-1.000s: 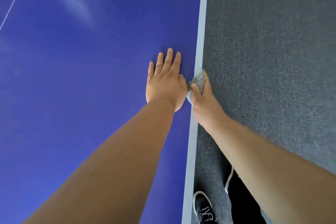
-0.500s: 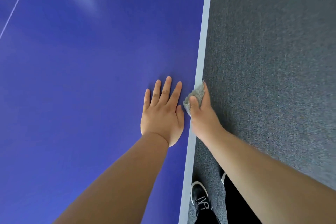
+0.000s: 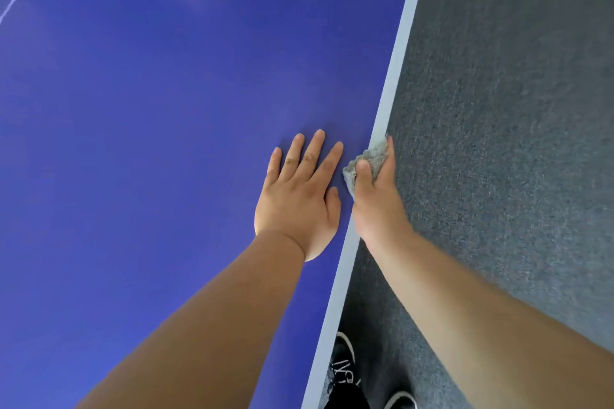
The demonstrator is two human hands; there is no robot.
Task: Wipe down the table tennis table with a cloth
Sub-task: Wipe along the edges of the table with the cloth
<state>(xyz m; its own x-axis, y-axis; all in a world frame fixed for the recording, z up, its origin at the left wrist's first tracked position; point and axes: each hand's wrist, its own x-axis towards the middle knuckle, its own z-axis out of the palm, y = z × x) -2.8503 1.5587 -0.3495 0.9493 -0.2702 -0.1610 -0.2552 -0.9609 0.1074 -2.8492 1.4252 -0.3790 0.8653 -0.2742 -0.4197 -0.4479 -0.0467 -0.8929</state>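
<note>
— Where do we see the cloth [image 3: 373, 156]?
— Pinched in our right hand [image 3: 375, 206] at the edge of the blue counter [image 3: 166, 109] (thumb on top). Our left hand [image 3: 299, 199] lies flat beside it, fingers straight.

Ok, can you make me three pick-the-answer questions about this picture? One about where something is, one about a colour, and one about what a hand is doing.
1. Where is the crumpled grey cloth?
A) on the table's pale side edge
B) mid-tabletop
C) on the floor

2. What colour is the table tennis table's smooth flat top?
A) green
B) blue
C) red

3. What is the left hand doing?
A) gripping the cloth
B) making a fist
C) lying flat on the top

Answers:
1 A, the right hand pinches it against that edge.
2 B, the surface is deep blue.
3 C, its straight fingers rest palm-down, holding nothing.
</note>
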